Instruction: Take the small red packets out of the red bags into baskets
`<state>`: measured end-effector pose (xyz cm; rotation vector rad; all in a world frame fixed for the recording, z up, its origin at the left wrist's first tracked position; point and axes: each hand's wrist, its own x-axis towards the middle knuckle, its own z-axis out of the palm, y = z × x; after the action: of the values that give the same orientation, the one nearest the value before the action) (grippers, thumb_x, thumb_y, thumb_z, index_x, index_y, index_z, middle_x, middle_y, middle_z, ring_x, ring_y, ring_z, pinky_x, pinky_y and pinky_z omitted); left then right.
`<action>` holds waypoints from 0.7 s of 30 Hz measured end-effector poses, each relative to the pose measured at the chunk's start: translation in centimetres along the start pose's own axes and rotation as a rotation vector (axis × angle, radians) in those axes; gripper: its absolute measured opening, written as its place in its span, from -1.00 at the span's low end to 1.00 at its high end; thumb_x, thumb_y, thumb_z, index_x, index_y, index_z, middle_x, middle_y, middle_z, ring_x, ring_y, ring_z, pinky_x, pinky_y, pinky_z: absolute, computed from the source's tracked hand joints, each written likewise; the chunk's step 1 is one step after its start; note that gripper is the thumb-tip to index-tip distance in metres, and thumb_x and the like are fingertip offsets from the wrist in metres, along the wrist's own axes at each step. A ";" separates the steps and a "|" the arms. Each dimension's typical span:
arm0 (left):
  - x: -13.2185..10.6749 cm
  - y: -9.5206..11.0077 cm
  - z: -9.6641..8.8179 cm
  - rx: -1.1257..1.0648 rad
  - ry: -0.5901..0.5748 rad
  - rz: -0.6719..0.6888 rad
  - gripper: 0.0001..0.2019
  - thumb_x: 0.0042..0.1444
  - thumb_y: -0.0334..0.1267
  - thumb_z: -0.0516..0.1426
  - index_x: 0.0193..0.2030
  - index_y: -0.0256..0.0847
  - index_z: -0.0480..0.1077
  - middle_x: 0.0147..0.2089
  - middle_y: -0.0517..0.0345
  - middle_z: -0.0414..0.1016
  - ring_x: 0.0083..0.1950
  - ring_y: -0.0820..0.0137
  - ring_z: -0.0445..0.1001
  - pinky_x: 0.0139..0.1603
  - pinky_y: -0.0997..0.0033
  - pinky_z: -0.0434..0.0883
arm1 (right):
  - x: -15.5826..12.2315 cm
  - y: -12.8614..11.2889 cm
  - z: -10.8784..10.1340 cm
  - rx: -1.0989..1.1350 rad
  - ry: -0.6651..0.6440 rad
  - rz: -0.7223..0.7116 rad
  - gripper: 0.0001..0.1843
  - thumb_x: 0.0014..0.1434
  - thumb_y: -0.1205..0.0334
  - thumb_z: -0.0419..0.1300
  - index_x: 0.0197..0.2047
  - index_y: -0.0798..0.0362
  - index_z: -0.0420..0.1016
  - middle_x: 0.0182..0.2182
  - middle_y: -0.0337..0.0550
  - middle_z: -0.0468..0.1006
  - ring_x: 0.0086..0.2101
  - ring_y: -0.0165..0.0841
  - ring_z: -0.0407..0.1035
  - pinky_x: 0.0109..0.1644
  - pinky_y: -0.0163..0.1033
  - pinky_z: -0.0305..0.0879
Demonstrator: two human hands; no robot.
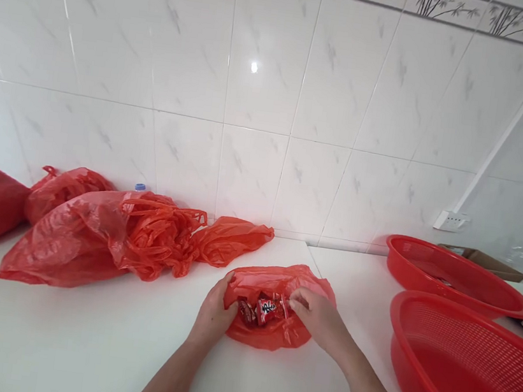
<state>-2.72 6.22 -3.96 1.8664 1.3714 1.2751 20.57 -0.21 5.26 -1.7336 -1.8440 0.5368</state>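
A small red plastic bag lies on the white countertop in front of me, its mouth spread open. Inside it show a few red snack packets with white lettering. My left hand grips the bag's left edge. My right hand holds the opposite edge of the mouth, with its fingertips close to the packets. Both wrists and forearms come in from the bottom of the view.
Several crumpled red plastic bags lie along the white tiled wall on the left. Two red mesh baskets stand on the right, with a cardboard box behind them. A blue bottle cap shows behind the bags.
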 end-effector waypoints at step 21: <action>-0.1 0.6 -0.3 0.230 -0.009 0.073 -0.45 -0.02 -0.44 0.03 0.18 -0.10 0.24 0.16 0.10 0.28 0.18 0.29 0.27 0.22 0.25 0.22 | -0.1 2.9 0.1 0.012 0.126 0.008 -0.52 0.21 -0.15 -0.14 -0.26 -0.06 0.48 -0.43 -0.21 0.51 -0.40 -0.31 0.39 -0.33 -0.24 0.25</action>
<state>-2.68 5.91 -3.38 2.0895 1.5119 1.1840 22.80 -0.01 3.38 -1.7272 -1.7435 0.4298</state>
